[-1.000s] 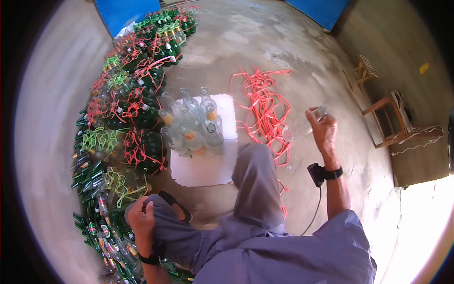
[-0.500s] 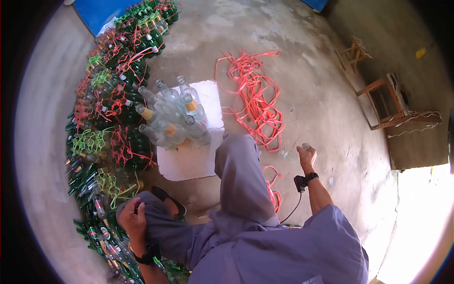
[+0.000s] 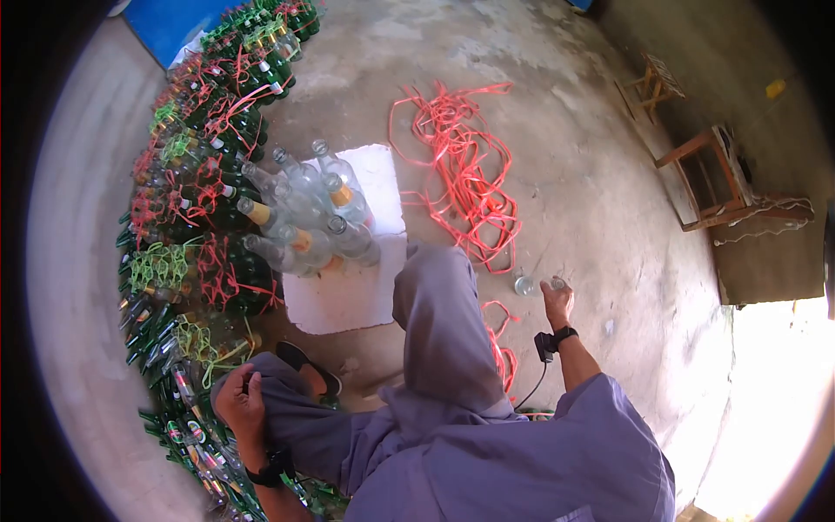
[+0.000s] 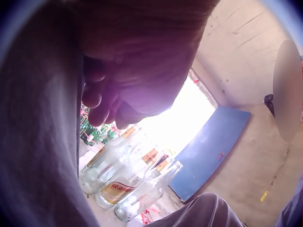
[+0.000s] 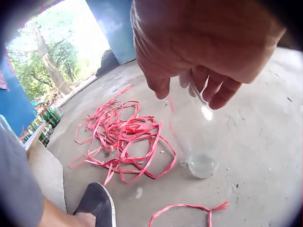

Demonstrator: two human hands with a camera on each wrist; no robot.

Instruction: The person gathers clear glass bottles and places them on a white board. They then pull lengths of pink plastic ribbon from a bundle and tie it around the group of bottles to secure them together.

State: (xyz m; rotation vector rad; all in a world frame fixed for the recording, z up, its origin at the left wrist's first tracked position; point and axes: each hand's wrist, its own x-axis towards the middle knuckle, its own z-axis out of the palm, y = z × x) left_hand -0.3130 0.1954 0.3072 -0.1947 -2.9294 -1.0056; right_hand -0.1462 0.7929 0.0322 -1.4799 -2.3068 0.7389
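Observation:
My right hand (image 3: 558, 303) grips a clear glass bottle (image 5: 202, 142) by its neck. In the right wrist view the bottle stands nearly upright, its base close over the concrete floor; in the head view its base (image 3: 524, 284) shows left of the fingers. My left hand (image 3: 239, 404) rests on the left knee with fingers loosely bent and nothing in them. A group of clear bottles (image 3: 300, 209), some with gold neck labels, stands on a white board (image 3: 344, 304) in front of the knees. The left wrist view shows these bottles (image 4: 128, 187) beyond the left hand's fingers.
A tangle of red plastic strapping (image 3: 470, 174) lies on the floor right of the board. Green and clear bottles (image 3: 226, 183), many bound with red and green strips, line the left wall. Wooden frames (image 3: 704, 178) stand by the right wall.
My right hand has come down and closer to the body with the bottle, lowering it toward the floor. The head view has shifted slightly. My left hand has stayed on the knee.

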